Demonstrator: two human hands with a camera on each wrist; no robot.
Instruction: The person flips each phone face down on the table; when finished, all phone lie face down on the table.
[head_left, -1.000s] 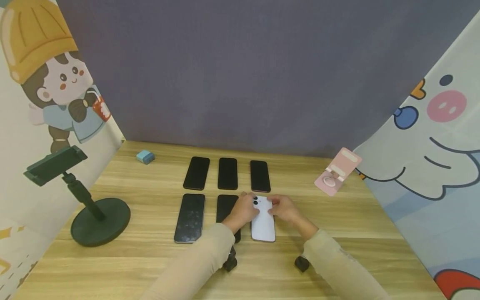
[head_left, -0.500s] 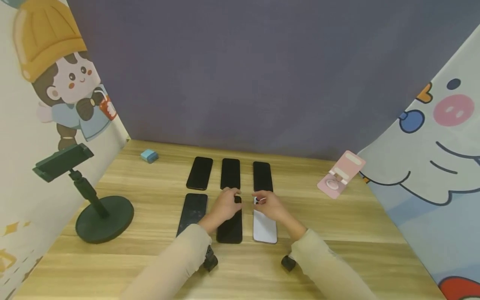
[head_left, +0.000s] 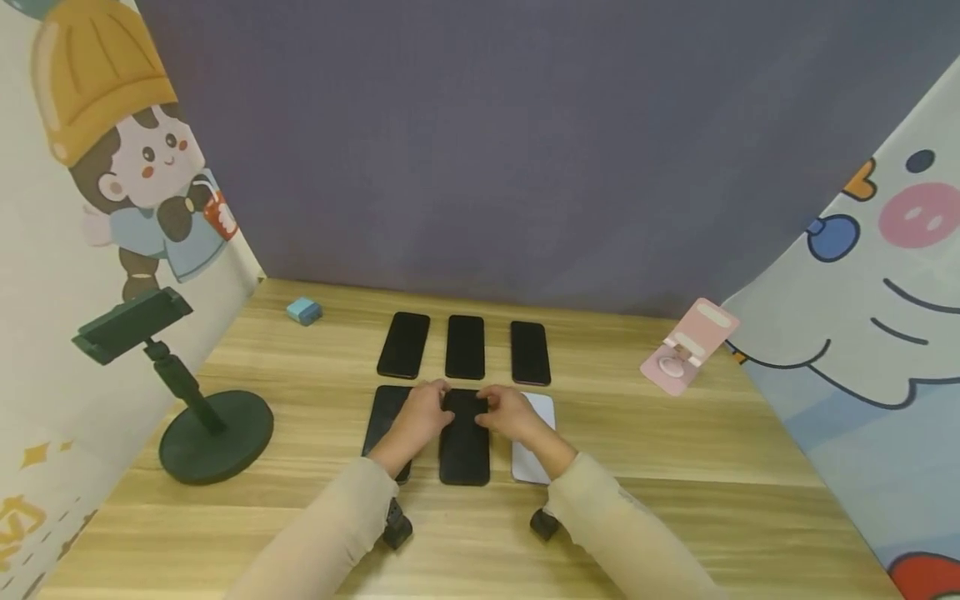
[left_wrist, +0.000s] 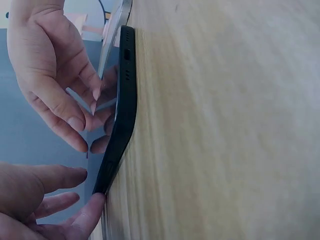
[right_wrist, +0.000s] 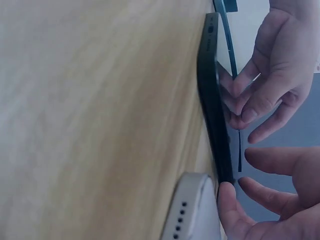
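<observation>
A black smartphone (head_left: 465, 450) lies flat, screen up, in the middle of the front row. At its left edge is my left hand (head_left: 417, 417), and my right hand (head_left: 517, 417) is at its right edge. In the left wrist view my left thumb (left_wrist: 92, 212) meets the phone's side while the other fingers stay loosely extended above it. My right thumb (right_wrist: 227, 200) likewise touches the opposite side in the right wrist view. Partly under my left forearm lies another dark smartphone (head_left: 382, 412). A white smartphone (head_left: 528, 467), back up, is partly covered by my right hand.
Behind is a row of black smartphones (head_left: 465, 346). A dark green stand (head_left: 213, 442) occupies the left, a small blue block (head_left: 304, 311) the back left. A pink folding phone stand (head_left: 686, 346) is at the right. A grey curtain (head_left: 480, 150) closes off the back of the wooden table (head_left: 675, 425).
Both hands have left the white smartphone and moved left to the black one in the middle of the front row. The phones keep their places; the view shifts slightly.
</observation>
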